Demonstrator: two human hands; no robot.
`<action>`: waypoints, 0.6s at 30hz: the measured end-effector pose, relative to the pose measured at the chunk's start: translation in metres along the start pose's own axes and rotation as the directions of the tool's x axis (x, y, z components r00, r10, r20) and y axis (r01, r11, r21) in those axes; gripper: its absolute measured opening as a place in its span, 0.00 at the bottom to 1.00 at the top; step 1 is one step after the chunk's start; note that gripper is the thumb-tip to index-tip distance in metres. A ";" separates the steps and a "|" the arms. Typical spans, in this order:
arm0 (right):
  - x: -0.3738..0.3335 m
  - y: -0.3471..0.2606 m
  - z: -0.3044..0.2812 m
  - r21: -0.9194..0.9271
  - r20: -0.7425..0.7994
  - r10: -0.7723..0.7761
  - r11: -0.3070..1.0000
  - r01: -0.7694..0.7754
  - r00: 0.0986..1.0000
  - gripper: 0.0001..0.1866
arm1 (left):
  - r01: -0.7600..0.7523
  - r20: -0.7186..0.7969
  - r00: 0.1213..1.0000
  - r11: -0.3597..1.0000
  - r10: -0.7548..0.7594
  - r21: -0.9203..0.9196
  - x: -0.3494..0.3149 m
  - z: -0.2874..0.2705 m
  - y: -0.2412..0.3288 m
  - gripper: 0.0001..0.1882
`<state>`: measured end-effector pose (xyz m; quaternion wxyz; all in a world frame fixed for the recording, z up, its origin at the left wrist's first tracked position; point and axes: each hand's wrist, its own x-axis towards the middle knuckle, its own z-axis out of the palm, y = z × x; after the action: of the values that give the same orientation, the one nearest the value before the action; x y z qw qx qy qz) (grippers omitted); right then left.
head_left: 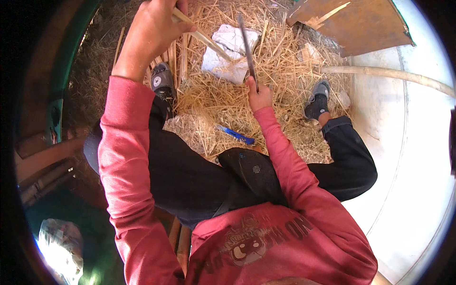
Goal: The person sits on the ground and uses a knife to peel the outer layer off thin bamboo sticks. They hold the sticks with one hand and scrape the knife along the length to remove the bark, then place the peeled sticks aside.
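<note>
My left hand point(154, 35), raised at the upper left, is closed around a pale bamboo strip point(209, 43). The strip slants down to the right, and its lower end is over a whitish stone block point(223, 69). My right hand point(260, 96) grips a long dark blade, seemingly a machete point(246, 45), which points up and away from me. Its handle is hidden in my fist. The blade passes in front of the block's right side; whether it touches the strip I cannot tell. Straw-like shavings point(280, 71) lie all around the block.
A blue-handled tool point(236, 135) lies on the shavings between my legs. Several split bamboo strips point(173, 66) are beside my left foot. A brown board point(356, 28) leans at the upper right. A bamboo pole point(389, 73) crosses the pale wall point(384, 114). A plastic bag point(61, 244) is at lower left.
</note>
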<state>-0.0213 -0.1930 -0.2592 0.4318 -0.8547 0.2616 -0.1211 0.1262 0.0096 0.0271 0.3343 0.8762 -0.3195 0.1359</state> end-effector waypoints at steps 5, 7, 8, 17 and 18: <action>-0.007 0.065 0.042 -0.574 0.146 0.086 0.819 0.013 0.986 0.25 | 0.033 0.042 0.998 0.996 -0.037 0.082 0.005 0.004 0.007 0.11; -0.009 0.107 0.053 -0.589 0.044 0.010 0.808 0.018 0.999 0.29 | 0.074 0.030 0.996 0.984 -0.080 0.161 0.006 0.001 0.003 0.11; -0.005 0.116 0.048 -0.598 -0.018 -0.023 0.801 0.007 1.000 0.31 | 0.028 0.059 0.998 0.992 -0.035 0.122 0.010 0.004 -0.001 0.13; 0.002 0.007 0.016 0.322 -0.083 -0.007 0.946 0.033 0.997 0.29 | 0.108 0.057 0.992 0.993 -0.110 0.045 0.002 -0.002 -0.004 0.14; 0.001 0.008 0.025 0.232 -0.167 -0.137 0.957 0.174 0.976 0.29 | 0.098 0.053 0.993 0.993 -0.101 0.058 0.000 -0.005 -0.008 0.15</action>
<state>-0.0119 -0.1804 -0.2809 0.5024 -0.8012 0.2079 -0.2499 0.1310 0.0175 0.0272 0.3071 0.9034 -0.2808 0.1034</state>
